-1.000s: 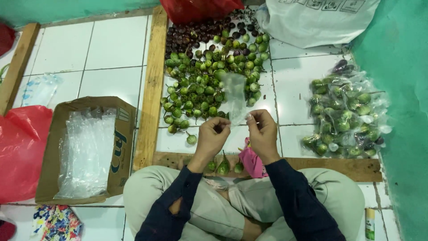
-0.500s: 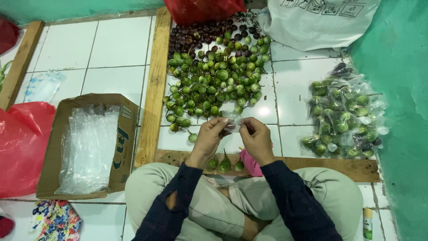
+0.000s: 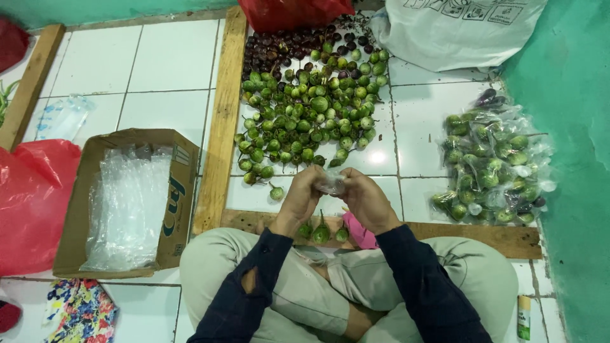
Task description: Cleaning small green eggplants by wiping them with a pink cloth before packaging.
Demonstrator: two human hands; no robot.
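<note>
Seen from above, a person in dark long sleeves and pale trousers sits cross-legged on a white tiled floor (image 3: 165,70). The left hand (image 3: 302,200) and the right hand (image 3: 365,202) are drawn together in front of the knees, both pinching a small crumpled clear plastic bag (image 3: 332,184) held between their fingertips, just above the tiles. Just beyond the hands lies a heap of small round green eggplants (image 3: 305,117), with dark purple ones (image 3: 286,47) at its far end. Three green eggplants (image 3: 321,233) sit by a wooden plank (image 3: 495,235) below the hands. To the right is a pile of filled clear bags of eggplants (image 3: 492,168). To the left, an open brown cardboard box (image 3: 181,190) holds empty clear plastic bags (image 3: 124,206), beside a red plastic bag (image 3: 32,203).
</note>
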